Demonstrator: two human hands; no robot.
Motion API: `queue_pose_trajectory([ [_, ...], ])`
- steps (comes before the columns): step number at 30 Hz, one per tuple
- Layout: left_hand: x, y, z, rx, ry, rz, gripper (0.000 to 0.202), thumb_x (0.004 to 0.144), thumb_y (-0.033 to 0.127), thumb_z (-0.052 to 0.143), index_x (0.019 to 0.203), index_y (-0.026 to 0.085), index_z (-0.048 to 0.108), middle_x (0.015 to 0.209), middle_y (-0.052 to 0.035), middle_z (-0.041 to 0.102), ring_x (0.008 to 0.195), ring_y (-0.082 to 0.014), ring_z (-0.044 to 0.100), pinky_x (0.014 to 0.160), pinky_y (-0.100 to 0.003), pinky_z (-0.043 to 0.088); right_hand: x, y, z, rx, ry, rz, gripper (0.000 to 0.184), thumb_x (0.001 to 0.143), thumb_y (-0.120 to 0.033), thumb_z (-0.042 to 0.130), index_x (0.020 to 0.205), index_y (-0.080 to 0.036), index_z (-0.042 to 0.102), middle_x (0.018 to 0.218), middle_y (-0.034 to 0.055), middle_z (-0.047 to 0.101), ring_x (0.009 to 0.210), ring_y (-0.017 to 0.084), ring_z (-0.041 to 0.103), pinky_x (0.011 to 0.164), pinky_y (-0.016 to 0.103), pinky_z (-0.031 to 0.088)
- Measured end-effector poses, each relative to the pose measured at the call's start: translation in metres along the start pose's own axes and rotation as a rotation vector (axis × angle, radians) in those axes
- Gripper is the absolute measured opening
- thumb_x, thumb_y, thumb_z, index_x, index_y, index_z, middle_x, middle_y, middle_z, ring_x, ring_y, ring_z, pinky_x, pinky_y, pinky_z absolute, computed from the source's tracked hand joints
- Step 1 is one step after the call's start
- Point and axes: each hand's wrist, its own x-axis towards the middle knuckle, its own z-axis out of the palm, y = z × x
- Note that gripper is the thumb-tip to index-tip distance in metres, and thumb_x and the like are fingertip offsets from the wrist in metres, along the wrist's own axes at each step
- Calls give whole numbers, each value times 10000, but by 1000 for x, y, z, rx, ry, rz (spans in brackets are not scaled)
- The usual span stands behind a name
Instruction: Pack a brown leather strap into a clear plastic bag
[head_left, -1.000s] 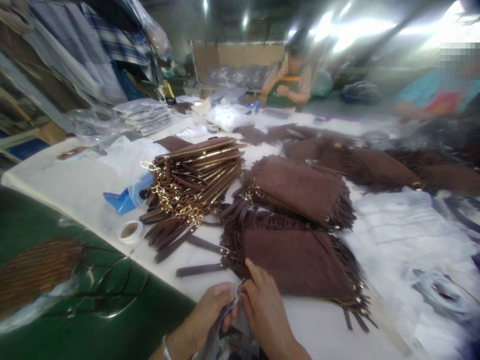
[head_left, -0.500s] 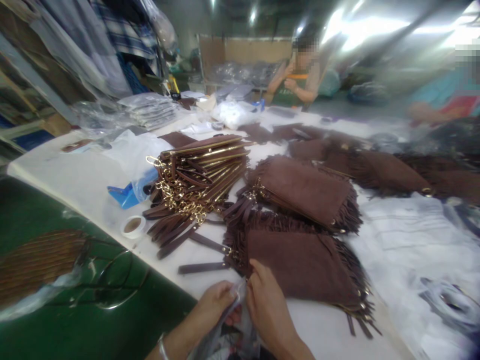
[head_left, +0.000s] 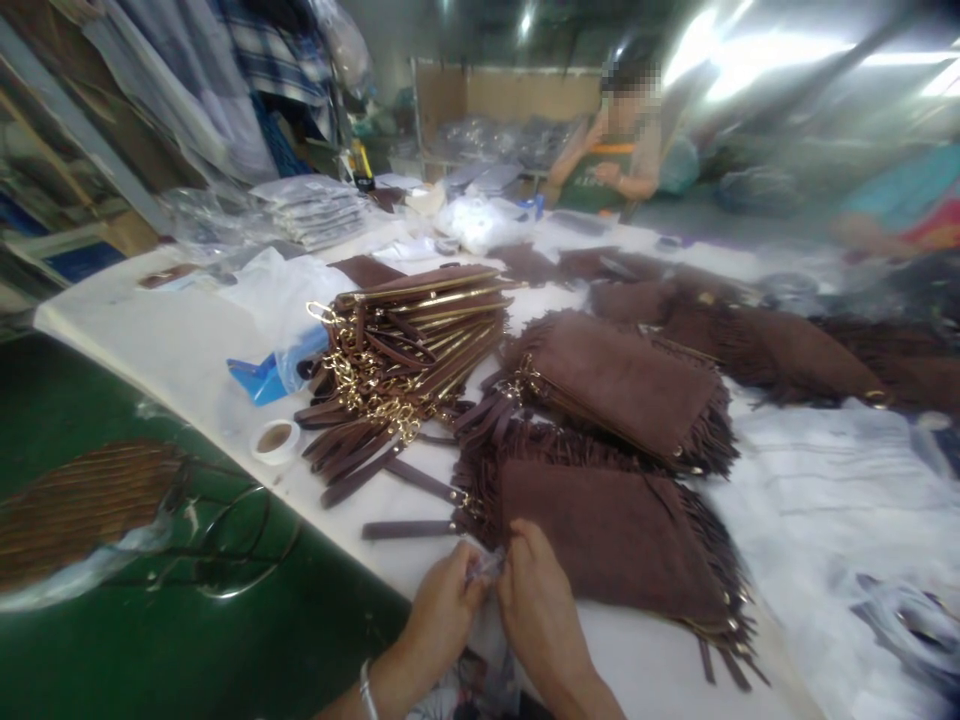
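Observation:
My left hand (head_left: 448,605) and my right hand (head_left: 538,600) are close together at the table's near edge, fingers pinched on a clear plastic bag (head_left: 489,570) stretched between them. The rest of the bag hangs down below my hands, partly hidden by them. Just beyond my right hand lies a brown fringed clutch bag (head_left: 600,530) with a wrist strap (head_left: 409,530) pointing left. Behind it is a small stack of similar clutches (head_left: 622,375). To the left, several zipped brown pouches (head_left: 427,330) stand packed in a row, their gold clasps and straps spilling forward.
A tape roll (head_left: 274,441) and a blue plastic piece (head_left: 257,380) sit near the table's left edge. White plastic bags (head_left: 832,490) cover the right side. A wicker stool (head_left: 82,510) stands at lower left. A co-worker (head_left: 611,170) is across the table.
My left hand has risen and turned inward, its fingers now nearer my right hand with the plastic bunched between them. The whole view has shifted slightly.

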Motion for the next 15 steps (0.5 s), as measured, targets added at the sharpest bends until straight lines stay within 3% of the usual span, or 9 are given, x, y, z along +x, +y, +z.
queue_pose_trajectory([
  [4, 1, -5, 7, -90, 6, 22, 157, 758, 332, 633, 832, 224, 545, 765, -15, 639, 730, -210, 587, 631, -268, 424, 1, 0, -2, 17, -21, 18, 380, 775, -16, 420, 1120, -126, 536, 1119, 159, 587, 1130, 294, 557, 983, 454, 514],
  [8, -3, -11, 6, -296, -58, -88, 276, 735, 388, 659, 863, 209, 493, 684, 18, 612, 546, -154, 561, 513, -246, 411, 1, -1, -3, 71, -64, 67, 381, 779, 4, 405, 1113, -121, 539, 1143, 161, 571, 1151, 284, 539, 1010, 438, 491],
  [15, -10, -1, -6, -360, -69, -172, 247, 709, 350, 676, 760, 181, 503, 602, -15, 652, 495, -138, 582, 495, -222, 390, -2, 0, -2, 102, -70, 76, 290, 820, 1, 405, 1033, -131, 552, 1170, 175, 558, 1154, 279, 524, 1003, 457, 472],
])
